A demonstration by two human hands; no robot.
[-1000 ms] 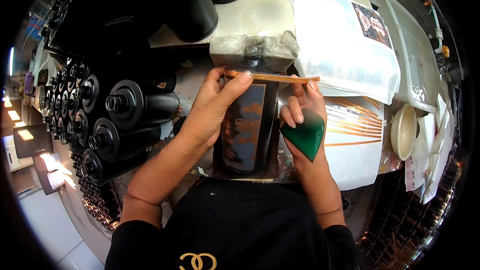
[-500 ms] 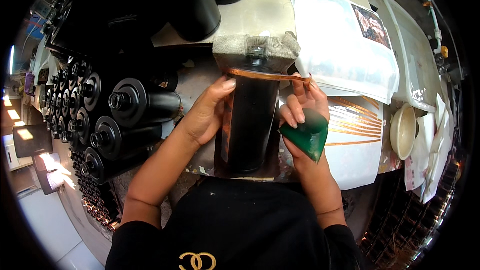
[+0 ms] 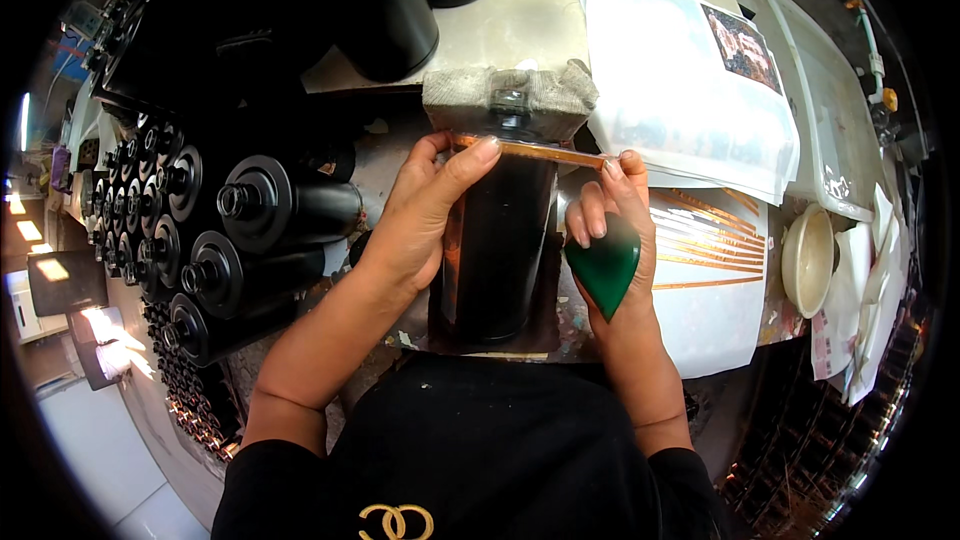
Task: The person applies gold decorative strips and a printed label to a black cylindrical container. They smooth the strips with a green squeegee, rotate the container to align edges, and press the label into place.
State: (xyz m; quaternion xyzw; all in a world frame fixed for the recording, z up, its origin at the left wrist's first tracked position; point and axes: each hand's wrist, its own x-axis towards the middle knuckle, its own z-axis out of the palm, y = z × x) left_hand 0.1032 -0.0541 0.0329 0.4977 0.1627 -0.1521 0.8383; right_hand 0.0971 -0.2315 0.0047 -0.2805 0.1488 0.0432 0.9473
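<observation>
In front of me a black bottle (image 3: 498, 250) lies with its neck pointing away, against a cloth-covered block (image 3: 560, 105). A patterned copper-coloured panel (image 3: 453, 255) shows along its left side. Across its shoulder end runs a narrow copper-coloured strip (image 3: 545, 152). My left hand (image 3: 415, 215) is closed at the bottle's upper left, its thumb pressing the strip down. My right hand (image 3: 628, 202) pinches the strip's free right end between thumb and forefinger. Its other fingers hold a green teardrop-shaped scraper (image 3: 605, 268) against the palm.
Several black canisters with threaded necks (image 3: 265, 202) are stacked at left. More black cylinders (image 3: 385, 20) stand behind. At right are a sheet of copper-coloured strips (image 3: 705, 325), white papers (image 3: 650, 60), an oval bowl (image 3: 805, 260) and a clear tray (image 3: 820, 120).
My left thumb has moved up and right onto the strip. My right hand has drawn the strip's end straighter, and the green scraper has turned and shifted slightly left.
</observation>
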